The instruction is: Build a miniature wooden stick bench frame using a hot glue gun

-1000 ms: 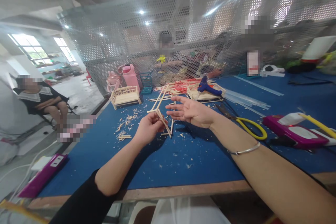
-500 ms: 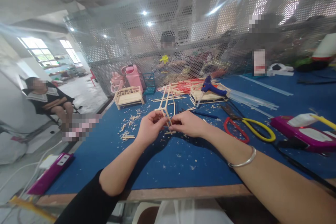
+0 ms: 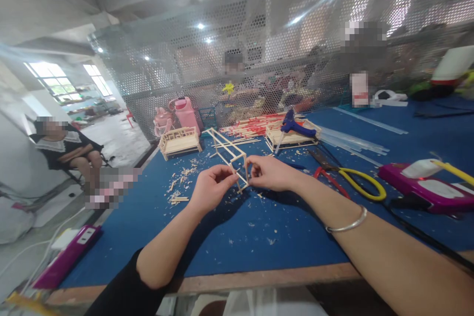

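A small frame of thin wooden sticks (image 3: pixel 226 144) stands in the middle of the blue table, its long side running away to the back left. At its near end, my left hand (image 3: pixel 213 185) pinches a stick of the frame between thumb and fingertips. My right hand (image 3: pixel 272 174) has its curled fingers on the near right upright. Wood shavings and short stick offcuts (image 3: pixel 179 199) lie left of my hands. Behind the frame is a small wooden bench (image 3: pixel 180 142), and a blue glue gun (image 3: pixel 295 127) rests on another wooden piece (image 3: pixel 274 136).
Red-and-yellow-handled scissors (image 3: pixel 361 185) lie right of my right arm. Clear glue sticks (image 3: pixel 351 140) and a purple power strip (image 3: pixel 425 187) are farther right. A pink bottle (image 3: pixel 187 113) stands by the perforated metal screen (image 3: pixel 166 69). A person (image 3: pixel 68 145) sits at the left.
The stick frame has turned, its far end swinging left and its near end right. My right hand has shifted slightly to the right along with it.
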`<state>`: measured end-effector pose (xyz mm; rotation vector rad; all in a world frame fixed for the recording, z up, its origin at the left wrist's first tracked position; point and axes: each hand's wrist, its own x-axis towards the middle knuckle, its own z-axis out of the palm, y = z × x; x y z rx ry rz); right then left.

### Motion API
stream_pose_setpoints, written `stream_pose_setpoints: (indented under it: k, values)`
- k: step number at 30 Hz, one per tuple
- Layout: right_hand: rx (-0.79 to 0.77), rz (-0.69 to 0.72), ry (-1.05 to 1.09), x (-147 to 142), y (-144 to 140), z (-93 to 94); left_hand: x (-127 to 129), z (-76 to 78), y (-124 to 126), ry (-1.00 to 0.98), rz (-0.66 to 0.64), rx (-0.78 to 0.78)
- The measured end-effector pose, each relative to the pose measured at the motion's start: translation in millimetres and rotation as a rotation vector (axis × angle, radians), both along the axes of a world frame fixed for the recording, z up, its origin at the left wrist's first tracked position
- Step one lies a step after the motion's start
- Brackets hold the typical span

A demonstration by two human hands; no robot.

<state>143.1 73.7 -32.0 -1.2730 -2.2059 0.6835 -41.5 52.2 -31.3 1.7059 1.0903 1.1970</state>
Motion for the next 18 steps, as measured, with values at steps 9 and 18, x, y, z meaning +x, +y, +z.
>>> stream_pose_setpoints:
  k: [9,18]
  values:
    - [-0.142,0.148,-0.116,-0.8,-20.1,20.9,3.2,-2.3,-3.8,-0.040,-0.042,-0.034]
    - [-0.113,0.228,-0.102,-3.5,-15.1,8.4,2.7,-4.9,-2.0,0.060,-0.150,-0.066]
